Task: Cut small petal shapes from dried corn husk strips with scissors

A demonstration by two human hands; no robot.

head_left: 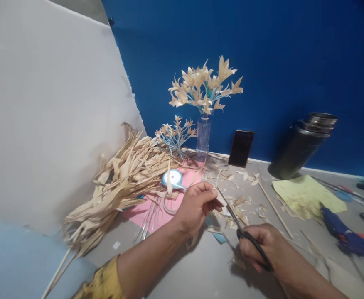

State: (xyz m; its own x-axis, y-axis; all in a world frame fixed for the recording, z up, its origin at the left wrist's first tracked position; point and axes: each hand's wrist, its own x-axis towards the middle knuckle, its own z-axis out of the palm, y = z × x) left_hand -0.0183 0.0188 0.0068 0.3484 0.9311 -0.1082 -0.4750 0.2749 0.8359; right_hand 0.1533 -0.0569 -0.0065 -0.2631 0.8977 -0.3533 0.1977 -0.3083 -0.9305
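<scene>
My right hand point(259, 247) is closed round the black handles of a pair of scissors point(233, 214), whose blades point up and left. The blade tips are close to the fingertips of my left hand point(200, 203). Thumb and fingers of my left hand are pinched on a small pale strip point(218, 178) that sticks up beyond them. Pale scraps point(239, 201) are scattered over the grey table point(197, 270) behind and beside the scissors.
Dried husks point(122, 178) are heaped at left, beside pink paper point(138, 211) and a tape roll point(172, 178). Behind stand a flower vase point(203, 139), phone point(241, 148) and dark flask point(303, 145). Yellow paper point(309, 195) and a blue glue gun point(344, 234) lie right.
</scene>
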